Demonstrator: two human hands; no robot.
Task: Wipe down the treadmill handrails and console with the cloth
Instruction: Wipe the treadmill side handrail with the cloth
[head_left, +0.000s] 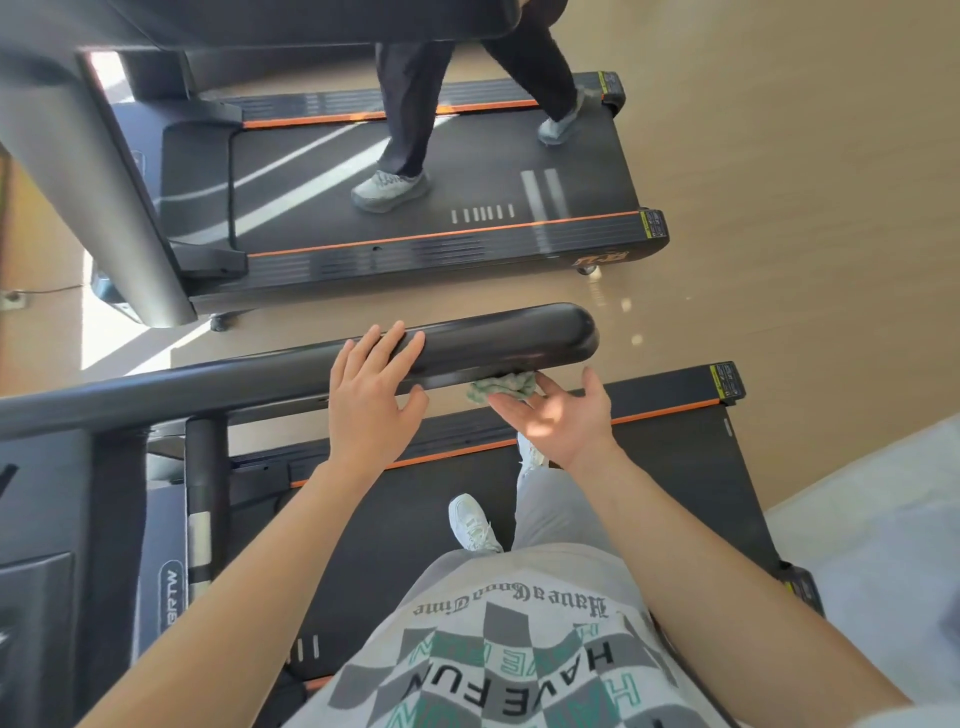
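Handrail (493, 338) left-to-right, rounded end rightward — left hand (369, 400) flat atop, right hand (561, 415) open-palmed against bunched cloth (501, 387) underneath

2 treadmills (467, 208), 1 cloth (501, 387), 2 hands (left hand (371, 400), right hand (558, 418)), 2 people (410, 104).

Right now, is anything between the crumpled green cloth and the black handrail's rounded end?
Nothing visible. The crumpled green cloth touches the black handrail from below, pressed up by the right hand; the left hand rests on the rail away from that end.
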